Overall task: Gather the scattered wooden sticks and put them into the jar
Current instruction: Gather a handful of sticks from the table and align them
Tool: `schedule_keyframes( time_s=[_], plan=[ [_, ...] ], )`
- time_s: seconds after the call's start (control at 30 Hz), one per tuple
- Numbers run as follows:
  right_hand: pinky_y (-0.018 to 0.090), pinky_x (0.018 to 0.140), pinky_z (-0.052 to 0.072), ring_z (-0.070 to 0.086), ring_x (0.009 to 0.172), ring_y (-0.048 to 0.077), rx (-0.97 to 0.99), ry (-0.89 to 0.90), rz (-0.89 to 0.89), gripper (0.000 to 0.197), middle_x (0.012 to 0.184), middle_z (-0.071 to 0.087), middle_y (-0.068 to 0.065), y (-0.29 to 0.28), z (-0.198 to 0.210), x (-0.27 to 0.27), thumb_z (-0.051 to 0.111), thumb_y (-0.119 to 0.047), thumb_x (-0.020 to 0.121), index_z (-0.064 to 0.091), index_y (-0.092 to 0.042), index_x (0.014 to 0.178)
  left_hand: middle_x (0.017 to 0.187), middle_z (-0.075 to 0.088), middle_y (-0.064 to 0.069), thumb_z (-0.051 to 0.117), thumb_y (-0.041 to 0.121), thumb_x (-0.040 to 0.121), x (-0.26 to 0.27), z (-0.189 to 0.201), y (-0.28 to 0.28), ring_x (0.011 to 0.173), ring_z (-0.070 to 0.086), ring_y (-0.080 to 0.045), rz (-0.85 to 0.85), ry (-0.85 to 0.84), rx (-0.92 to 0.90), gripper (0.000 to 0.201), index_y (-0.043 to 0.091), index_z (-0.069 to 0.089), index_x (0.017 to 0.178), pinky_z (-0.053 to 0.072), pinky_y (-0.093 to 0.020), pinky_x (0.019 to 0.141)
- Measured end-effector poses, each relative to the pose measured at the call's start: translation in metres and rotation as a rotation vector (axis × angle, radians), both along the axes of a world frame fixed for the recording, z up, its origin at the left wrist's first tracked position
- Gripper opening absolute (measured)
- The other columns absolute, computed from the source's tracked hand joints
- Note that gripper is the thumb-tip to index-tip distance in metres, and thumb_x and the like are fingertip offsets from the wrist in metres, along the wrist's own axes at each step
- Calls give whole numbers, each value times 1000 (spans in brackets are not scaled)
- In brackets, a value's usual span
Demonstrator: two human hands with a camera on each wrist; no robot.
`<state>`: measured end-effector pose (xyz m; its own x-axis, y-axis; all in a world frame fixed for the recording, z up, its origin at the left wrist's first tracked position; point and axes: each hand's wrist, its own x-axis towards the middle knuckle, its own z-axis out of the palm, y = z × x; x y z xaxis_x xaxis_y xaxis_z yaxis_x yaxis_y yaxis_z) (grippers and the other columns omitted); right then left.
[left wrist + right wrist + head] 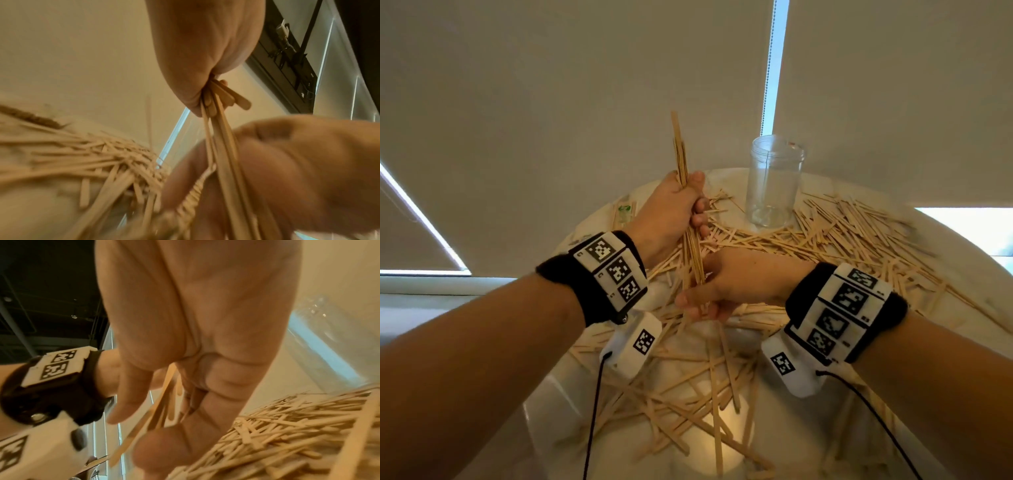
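My left hand (674,209) grips an upright bundle of thin wooden sticks (680,154) in its fist, above the table's middle. Just below it, my right hand (722,291) curls round the bundle's lower ends. The left wrist view shows the left hand (205,56) clenched on the bundle (224,138), which runs down into the right hand (298,162). In the right wrist view, sticks (156,410) pass between thumb and curled fingers of the right hand (195,321). A clear jar (774,181) stands upright at the back, right of the bundle. Many loose sticks (842,233) cover the table.
The round white table (786,440) ends close behind the jar, against closed window blinds with a bead chain (768,68). A clear packet with green print (625,210) lies at the far left edge. Cables hang from both wrist cameras over the near sticks.
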<state>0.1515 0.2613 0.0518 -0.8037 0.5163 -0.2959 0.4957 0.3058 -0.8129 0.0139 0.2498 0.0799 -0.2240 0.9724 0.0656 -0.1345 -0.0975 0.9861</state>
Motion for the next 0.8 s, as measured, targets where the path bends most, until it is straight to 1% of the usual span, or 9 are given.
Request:
schedule_keyframes(
  time_s=[0.13, 0.3, 0.43, 0.5, 0.53, 0.6, 0.63, 0.7, 0.8],
  plan=[
    [22, 68, 60, 71, 71, 14, -125, 109, -42, 28, 89, 77, 11, 4, 2, -4, 65, -18, 97, 70, 8, 105, 66, 43, 2, 46, 29, 106, -7, 14, 13, 50, 38, -9, 7, 3, -1, 15, 18, 40, 99, 45, -24, 45],
    [34, 80, 61, 71, 76, 22, -111, 227, -172, 25, 92, 78, 13, 4, 3, 2, 70, -20, 94, 73, 4, 101, 66, 41, 1, 48, 31, 105, 5, 11, 19, 50, 37, -9, -91, 8, -43, 16, 20, 40, 98, 43, -23, 44],
    [42, 102, 51, 63, 118, 29, -13, -17, -165, 44, 133, 63, 16, 25, 34, 27, 71, -17, 92, 62, -9, 134, 64, 37, 4, 44, 36, 106, 8, 20, 22, 47, 30, -7, -184, 205, -120, 20, 22, 41, 93, 31, -18, 39],
    [44, 107, 47, 57, 126, 30, 153, 74, -327, 51, 145, 52, 15, 46, 50, 35, 62, -28, 98, 49, -14, 145, 63, 39, 5, 44, 35, 106, 3, 28, 24, 48, 29, -6, -280, 309, -201, 19, 20, 43, 95, 29, -17, 38],
    [45, 106, 48, 58, 123, 28, 200, 190, -400, 60, 146, 50, 13, 53, 58, 36, 59, -43, 97, 41, -18, 149, 63, 39, 5, 44, 34, 106, -1, 32, 24, 48, 28, -6, -319, 355, -230, 18, 20, 43, 97, 28, -16, 37],
    [49, 108, 45, 53, 128, 26, 183, 424, -669, 80, 153, 42, 6, 72, 68, 33, 49, -73, 87, 30, -30, 152, 65, 38, 5, 45, 33, 106, -6, 40, 26, 50, 27, -7, -370, 418, -258, 16, 21, 44, 96, 28, -17, 38],
    [49, 110, 42, 49, 133, 26, 189, 477, -705, 83, 157, 37, 4, 78, 74, 30, 44, -77, 85, 28, -33, 153, 65, 38, 4, 45, 33, 106, -5, 44, 28, 50, 26, -8, -389, 422, -268, 16, 22, 45, 94, 28, -17, 39],
    [47, 109, 43, 52, 130, 23, 258, 523, -706, 70, 149, 47, 4, 85, 80, 26, 41, -66, 94, 37, -23, 149, 66, 38, 3, 46, 32, 106, 1, 44, 29, 50, 26, -8, -429, 423, -297, 17, 23, 46, 92, 28, -17, 39],
    [40, 91, 58, 70, 97, 21, 349, 553, -741, 28, 104, 72, 5, 89, 83, 24, 50, -30, 102, 66, -10, 113, 65, 39, 3, 47, 32, 105, 15, 35, 31, 50, 27, -8, -488, 426, -336, 16, 22, 44, 93, 30, -16, 39]
  ],
)
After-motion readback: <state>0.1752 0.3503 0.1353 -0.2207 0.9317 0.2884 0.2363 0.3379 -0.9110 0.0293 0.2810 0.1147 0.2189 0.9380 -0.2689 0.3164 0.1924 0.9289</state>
